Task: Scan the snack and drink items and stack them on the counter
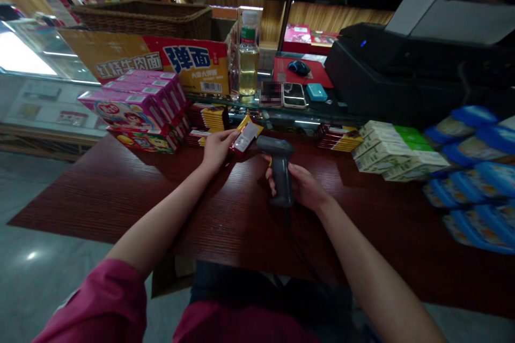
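My left hand (pixel 217 150) grips a small red and yellow snack packet (pixel 245 136) by its left side, raised above the dark wooden counter (pixel 209 214). A pale label on the packet faces up. In my right hand (pixel 303 185) is a dark grey barcode scanner (pixel 282 177), held by its handle, its head pointing left at the packet and close to it. A cable hangs from the handle's base. Behind my left hand lie stacks of similar red and yellow packets (pixel 214 118); another stack of packets (pixel 340 138) lies to the right of the scanner.
Pink and purple boxes (pixel 140 99) are stacked at the left. Behind stand a noodle carton (pixel 193 64) with a wicker basket (pixel 140 19) and a bottle of yellow liquid (pixel 249 67). At the right are green and white cartons (pixel 398 151), blue-lidded tubs (pixel 475 182) and a black machine (pixel 382 69).
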A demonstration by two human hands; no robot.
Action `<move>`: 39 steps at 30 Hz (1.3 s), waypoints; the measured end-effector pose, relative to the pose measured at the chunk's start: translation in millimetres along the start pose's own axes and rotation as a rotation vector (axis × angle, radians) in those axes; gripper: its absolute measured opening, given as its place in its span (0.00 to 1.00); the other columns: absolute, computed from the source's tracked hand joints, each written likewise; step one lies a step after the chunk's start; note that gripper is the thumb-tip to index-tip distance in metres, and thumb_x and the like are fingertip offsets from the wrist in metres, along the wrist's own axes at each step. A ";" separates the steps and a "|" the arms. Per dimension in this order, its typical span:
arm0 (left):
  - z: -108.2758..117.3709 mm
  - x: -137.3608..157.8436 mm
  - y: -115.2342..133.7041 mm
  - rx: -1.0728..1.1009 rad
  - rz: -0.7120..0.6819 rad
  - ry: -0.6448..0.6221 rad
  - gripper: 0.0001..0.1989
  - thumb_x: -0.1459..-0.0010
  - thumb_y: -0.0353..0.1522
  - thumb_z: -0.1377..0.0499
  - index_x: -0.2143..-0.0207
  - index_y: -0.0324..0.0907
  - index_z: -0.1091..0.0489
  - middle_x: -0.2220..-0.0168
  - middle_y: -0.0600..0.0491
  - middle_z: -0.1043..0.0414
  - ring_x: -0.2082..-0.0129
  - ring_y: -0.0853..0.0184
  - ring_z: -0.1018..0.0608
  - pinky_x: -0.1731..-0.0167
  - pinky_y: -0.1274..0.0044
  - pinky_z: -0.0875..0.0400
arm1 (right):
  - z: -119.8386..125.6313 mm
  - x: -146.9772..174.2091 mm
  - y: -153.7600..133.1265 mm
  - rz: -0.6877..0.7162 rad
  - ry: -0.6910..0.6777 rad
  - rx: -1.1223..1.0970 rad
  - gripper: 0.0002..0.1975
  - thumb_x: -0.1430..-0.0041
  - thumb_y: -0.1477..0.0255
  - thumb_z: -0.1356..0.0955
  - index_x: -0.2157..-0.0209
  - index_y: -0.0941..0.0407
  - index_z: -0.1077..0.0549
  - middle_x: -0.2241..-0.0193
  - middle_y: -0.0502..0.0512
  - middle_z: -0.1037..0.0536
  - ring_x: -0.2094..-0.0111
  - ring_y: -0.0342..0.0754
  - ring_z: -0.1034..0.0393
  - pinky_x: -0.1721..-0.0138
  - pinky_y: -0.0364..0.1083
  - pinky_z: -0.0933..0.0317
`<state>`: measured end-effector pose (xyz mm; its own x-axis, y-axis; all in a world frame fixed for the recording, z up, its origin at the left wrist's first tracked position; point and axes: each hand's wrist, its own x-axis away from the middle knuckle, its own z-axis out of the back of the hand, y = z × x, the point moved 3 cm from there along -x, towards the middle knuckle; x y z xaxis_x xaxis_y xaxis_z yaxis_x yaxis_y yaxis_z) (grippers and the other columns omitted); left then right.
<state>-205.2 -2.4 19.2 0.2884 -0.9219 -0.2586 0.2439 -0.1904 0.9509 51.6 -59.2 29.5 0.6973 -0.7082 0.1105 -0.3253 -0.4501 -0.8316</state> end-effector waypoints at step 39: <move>-77.6 24.3 48.3 -0.168 -0.423 -0.044 0.15 0.36 0.40 0.37 0.50 0.47 0.19 0.52 0.52 0.17 0.54 0.58 0.15 0.50 0.69 0.21 | 76.8 71.2 -22.1 0.236 0.252 0.014 0.24 0.42 0.60 0.23 0.48 0.55 0.23 0.56 0.59 0.17 0.65 0.49 0.21 0.62 0.48 0.24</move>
<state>-114.5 -7.8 45.6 0.0924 -0.7892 -0.6072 0.4799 -0.4990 0.7216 157.5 -57.9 14.0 0.4235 -0.9048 0.0438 -0.4488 -0.2516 -0.8575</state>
